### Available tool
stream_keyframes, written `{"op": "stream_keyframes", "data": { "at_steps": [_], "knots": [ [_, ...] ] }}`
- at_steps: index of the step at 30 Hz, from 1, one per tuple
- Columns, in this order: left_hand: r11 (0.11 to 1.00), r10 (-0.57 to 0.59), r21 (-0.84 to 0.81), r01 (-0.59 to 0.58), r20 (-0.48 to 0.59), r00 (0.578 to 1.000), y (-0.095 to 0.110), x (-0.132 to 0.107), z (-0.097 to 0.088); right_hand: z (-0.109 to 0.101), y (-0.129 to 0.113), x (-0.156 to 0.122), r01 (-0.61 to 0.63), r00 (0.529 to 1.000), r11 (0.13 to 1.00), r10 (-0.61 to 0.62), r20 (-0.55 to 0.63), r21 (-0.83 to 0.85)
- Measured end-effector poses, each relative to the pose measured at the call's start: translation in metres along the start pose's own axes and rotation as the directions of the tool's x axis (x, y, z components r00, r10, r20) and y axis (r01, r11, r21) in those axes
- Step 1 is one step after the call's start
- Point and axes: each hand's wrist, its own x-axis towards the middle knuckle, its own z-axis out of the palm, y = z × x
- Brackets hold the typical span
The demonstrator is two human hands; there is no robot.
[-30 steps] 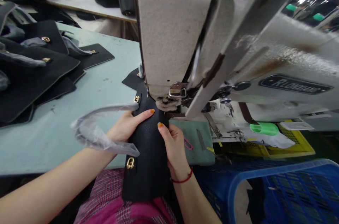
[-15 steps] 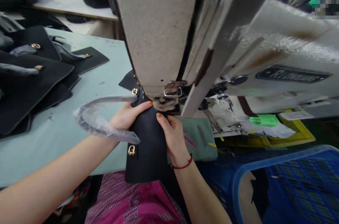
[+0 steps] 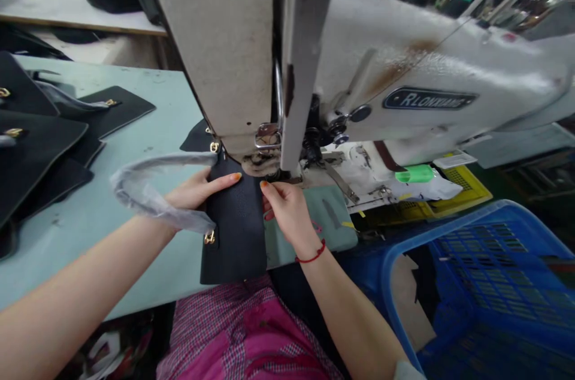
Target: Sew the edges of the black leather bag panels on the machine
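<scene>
A black leather-like bag panel [image 3: 233,230] lies under the head of a sewing machine [image 3: 215,50], its far part hidden behind the machine. A curved handle [image 3: 130,188] in clear plastic wrap is joined to its left side by gold metal fittings [image 3: 209,237]. My left hand [image 3: 193,191] reaches through the handle's loop and grips the panel's left side, thumb on top, its other fingers hidden. At the right edge, close to the presser foot area, my right hand [image 3: 290,209] pinches the panel between thumb and curled fingers.
More black panels [image 3: 40,152] with gold fittings are piled on the pale green table [image 3: 148,98] at left. A blue plastic basket [image 3: 390,272] holding scraps stands at lower right. Behind it sits a yellow crate [image 3: 471,185]. A green thread spool [image 3: 415,174] lies by the machine bed.
The view has shifted, so the machine and panel appear farther left. My right hand has slid outward to the panel's right edge, its fingers now showing there. My left hand keeps its hold.
</scene>
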Motion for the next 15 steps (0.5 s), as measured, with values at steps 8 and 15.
{"op": "stream_keyframes", "data": {
  "at_steps": [8, 15],
  "knots": [
    [0.999, -0.022, -0.034, 0.023, 0.028, 0.999, 0.0, 0.005, 0.002, 0.005, -0.004, 0.002, -0.012, 1.0, 0.999, 0.013, -0.012, 0.051],
    [0.987, 0.152, 0.039, -0.154, 0.044, 0.987, 0.017, 0.019, -0.004, 0.004, -0.005, 0.002, -0.084, 0.995, 0.991, 0.077, 0.064, 0.104]
  ]
}}
